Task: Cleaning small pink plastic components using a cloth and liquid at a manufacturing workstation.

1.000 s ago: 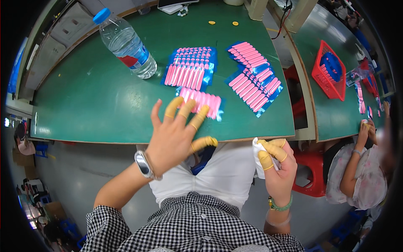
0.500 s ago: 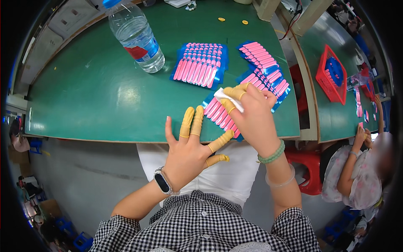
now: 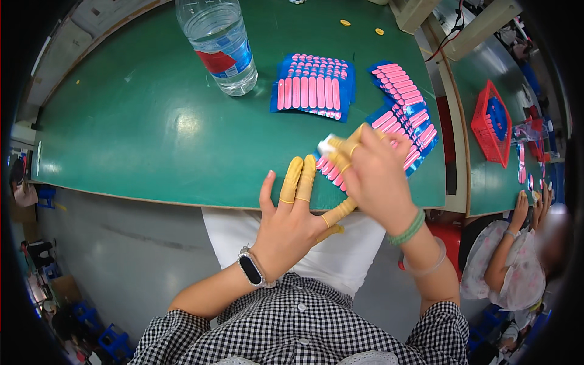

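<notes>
My right hand (image 3: 382, 179), in yellow finger cots, pinches a small white cloth or tissue (image 3: 327, 145), slightly smeared by motion. It is over the far left end of a blue sheet with rows of pink strips (image 3: 330, 173) at the table's near edge; the hand hides much of this sheet. My left hand (image 3: 287, 230), also in yellow cots, has its fingers spread at the table edge. Its index finger reaches the sheet's near edge, and whether it presses on it is hidden. Just beyond lie more such sheets, fanned out (image 3: 398, 91).
A neat stack of pink-and-blue sheets (image 3: 309, 91) lies mid-table. Left of it stands a water bottle (image 3: 226, 58). Two loose yellow finger cots (image 3: 379, 31) lie at the back. On the neighbouring table to the right are a red basket (image 3: 491, 125) and another person's hands (image 3: 528, 210).
The whole view has shifted, so the table's things sit farther right. Relative to the near sheet, my right hand has moved the white cloth left and away from me. My left hand stays spread.
</notes>
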{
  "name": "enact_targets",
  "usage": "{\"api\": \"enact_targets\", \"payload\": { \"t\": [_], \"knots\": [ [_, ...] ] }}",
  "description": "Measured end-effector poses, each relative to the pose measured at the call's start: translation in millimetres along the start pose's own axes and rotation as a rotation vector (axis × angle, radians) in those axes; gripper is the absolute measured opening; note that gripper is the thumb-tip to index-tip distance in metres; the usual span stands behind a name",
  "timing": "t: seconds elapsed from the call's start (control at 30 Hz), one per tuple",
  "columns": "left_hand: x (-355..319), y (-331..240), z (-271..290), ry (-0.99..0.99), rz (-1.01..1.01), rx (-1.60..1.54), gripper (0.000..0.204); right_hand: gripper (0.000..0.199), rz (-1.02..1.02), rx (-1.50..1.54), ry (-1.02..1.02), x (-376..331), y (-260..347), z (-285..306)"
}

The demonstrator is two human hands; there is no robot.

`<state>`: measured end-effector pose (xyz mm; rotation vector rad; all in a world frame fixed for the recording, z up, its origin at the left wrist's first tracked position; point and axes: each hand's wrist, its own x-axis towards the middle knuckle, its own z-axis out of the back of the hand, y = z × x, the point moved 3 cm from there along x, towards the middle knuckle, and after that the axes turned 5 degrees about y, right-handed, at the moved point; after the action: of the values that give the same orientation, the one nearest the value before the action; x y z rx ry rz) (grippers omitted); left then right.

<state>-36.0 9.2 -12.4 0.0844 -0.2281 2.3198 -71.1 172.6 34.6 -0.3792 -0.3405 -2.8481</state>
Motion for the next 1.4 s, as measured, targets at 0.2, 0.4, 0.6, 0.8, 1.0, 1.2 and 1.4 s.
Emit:
{"api": "enact_targets", "payload": {
  "t": [0.2, 0.4, 0.6, 0.8, 1.0, 1.2, 1.4],
  "knots": [
    [0, 1, -2, -0.024, 0.007, 0.043, 0.055, 0.011, 0.046, 0.039, 0.003, -10, 11, -2],
    [0, 1, -3, -0.024, 0.008, 0.004, 0.06, 0.012, 0.037, -0.027, -0.015, -13, 15, 1],
    [0, -1, 0, -0.04, 0.013, -0.016, 0.059, 0.009, 0.054, -0.096, -0.075, 7, -3, 1],
    [-1, 1, 1, -0.014, 0.043, -0.055, 0.064, 0.008, 0.165, -0.053, 0.039, -18, 33, 4],
    [1, 2, 2, -0.019, 0.032, -0.084, 0.057, 0.012, 0.063, -0.056, -0.005, -4, 16, 4],
    [0, -1, -1, -0.028, 0.036, -0.021, 0.049, 0.016, -0.037, -0.174, -0.002, -2, -15, 9],
    [-2, 2, 1, 0.023, 0.031, 0.028, 0.044, 0.018, 0.064, -0.103, 0.054, -10, 4, 13]
  ]
}}
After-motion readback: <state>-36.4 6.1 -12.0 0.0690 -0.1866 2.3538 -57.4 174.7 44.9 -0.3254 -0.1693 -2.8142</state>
